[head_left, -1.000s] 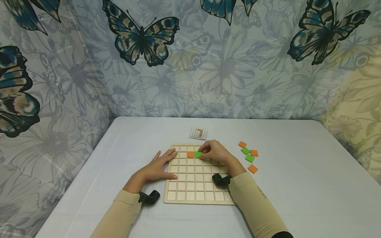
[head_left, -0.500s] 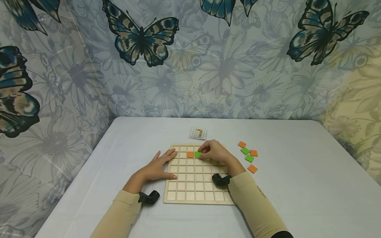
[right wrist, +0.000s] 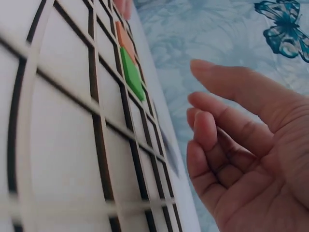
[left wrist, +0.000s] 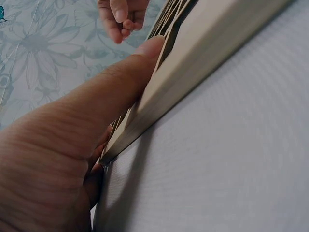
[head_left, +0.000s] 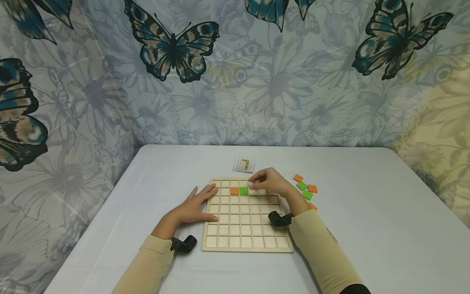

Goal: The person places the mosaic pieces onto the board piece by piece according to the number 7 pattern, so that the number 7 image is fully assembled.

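A wooden grid board lies on the table, with an orange tile and a green tile side by side in cells of its upper part. My left hand rests on the board's left edge with spread fingers; in the left wrist view its thumb lies on the wooden rim. Just right of the green tile, my right hand hovers over the board. The right wrist view shows that hand's thumb and forefinger apart, the other fingers loosely bent, and nothing held.
Right of the board lie several loose tiles, among them an orange tile and a green tile. The right forearm partly covers the nearest orange one. A small card with a printed grid pattern lies behind the board.
My right hand has let go of the green tile and lifted slightly away to the right. The green tile stays in its cell. My left hand has not moved.
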A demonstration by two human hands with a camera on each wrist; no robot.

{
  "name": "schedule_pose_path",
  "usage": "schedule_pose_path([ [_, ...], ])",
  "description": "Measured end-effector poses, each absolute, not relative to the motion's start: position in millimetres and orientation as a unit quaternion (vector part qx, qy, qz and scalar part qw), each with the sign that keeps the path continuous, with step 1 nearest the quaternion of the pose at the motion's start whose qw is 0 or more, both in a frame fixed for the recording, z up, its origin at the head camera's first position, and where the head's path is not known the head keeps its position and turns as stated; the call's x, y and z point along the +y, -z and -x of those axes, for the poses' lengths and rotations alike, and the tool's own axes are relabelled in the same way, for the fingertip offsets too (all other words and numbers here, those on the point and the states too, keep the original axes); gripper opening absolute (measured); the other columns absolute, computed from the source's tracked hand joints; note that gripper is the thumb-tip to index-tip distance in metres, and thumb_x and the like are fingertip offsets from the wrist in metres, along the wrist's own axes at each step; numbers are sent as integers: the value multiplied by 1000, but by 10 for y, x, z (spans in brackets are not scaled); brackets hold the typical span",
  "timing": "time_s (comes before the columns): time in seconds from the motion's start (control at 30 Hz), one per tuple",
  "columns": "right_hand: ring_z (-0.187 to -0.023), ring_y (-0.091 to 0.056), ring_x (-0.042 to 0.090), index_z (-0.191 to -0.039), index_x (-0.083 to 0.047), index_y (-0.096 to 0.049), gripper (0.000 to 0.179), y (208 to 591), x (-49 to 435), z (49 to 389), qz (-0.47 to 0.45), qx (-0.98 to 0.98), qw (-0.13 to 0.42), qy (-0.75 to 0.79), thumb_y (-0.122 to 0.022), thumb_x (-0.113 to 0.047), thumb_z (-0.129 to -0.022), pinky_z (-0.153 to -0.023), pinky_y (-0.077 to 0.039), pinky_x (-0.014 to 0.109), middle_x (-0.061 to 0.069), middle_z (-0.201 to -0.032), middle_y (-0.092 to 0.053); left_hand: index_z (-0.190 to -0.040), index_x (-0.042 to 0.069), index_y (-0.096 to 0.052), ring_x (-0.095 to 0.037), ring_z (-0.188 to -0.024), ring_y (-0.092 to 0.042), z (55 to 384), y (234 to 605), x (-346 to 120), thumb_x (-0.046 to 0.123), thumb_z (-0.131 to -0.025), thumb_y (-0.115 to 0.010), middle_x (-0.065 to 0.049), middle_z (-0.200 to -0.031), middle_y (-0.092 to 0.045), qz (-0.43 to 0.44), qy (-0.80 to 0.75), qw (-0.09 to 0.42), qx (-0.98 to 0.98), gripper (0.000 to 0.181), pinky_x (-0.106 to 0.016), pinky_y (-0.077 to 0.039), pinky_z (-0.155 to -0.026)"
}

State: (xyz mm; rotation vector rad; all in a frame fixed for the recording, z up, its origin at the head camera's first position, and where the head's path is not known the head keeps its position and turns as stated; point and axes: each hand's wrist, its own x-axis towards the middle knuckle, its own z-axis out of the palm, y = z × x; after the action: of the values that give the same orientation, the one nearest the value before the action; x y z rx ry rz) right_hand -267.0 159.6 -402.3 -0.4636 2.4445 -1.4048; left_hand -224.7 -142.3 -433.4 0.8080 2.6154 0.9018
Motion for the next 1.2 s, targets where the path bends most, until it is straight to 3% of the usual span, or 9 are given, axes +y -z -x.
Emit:
schedule_pose_path([
  [0.2, -76, -58, 11, -109, 2, -67, 37, 3920, 1812, 2635, 145, 846, 135, 494, -74, -19, -80, -73, -52, 30, 2, -88, -65, -147, 12, -29, -26, -146, -7, 2251, 4339, -1430, 47, -72, -76, -3, -158, -13, -277, -306, 129, 902, 96, -50, 9, -118],
  [0.5, -76, -56, 11, -110, 5, -64, 39, 3847, 1994, 2552, 147, 857, 145, 472, -73, -18, -80, -75, -51, 35, 10, -96, -64, -147, 12, -29, -25, -146, -7, 2249, 4356, -1451, 47, -72, -76, -3, -158, -13, -274, -306, 128, 903, 96, -49, 10, -118],
  [0.67, -77, -56, 13, -110, 4, -65, 39, 3842, 2086, 2486, 150, 868, 136, 454, -74, -19, -80, -70, -51, 29, 20, -104, -63, -147, 12, -29, -25, -146, -7, 2247, 4368, -1457, 48, -72, -76, -3, -158, -14, -274, -307, 126, 903, 96, -50, 9, -118],
  [0.97, -74, -56, 11, -106, 2, -67, 36, 3865, 2299, 2281, 141, 881, 108, 438, -74, -21, -79, -64, -49, 22, 9, -91, -63, -148, 13, -28, -26, -146, -7, 2249, 4359, -1445, 49, -72, -75, -2, -158, -14, -274, -303, 125, 904, 96, -50, 9, -118],
  [1.2, -78, -56, 9, -108, 2, -66, 42, 3818, 2501, 2111, 117, 889, 98, 432, -74, -28, -80, -67, -49, 20, 10, -97, -63, -148, 12, -29, -26, -146, -8, 2257, 4345, -1434, 49, -72, -76, -2, -158, -14, -275, -300, 123, 905, 96, -50, 9, -118],
])
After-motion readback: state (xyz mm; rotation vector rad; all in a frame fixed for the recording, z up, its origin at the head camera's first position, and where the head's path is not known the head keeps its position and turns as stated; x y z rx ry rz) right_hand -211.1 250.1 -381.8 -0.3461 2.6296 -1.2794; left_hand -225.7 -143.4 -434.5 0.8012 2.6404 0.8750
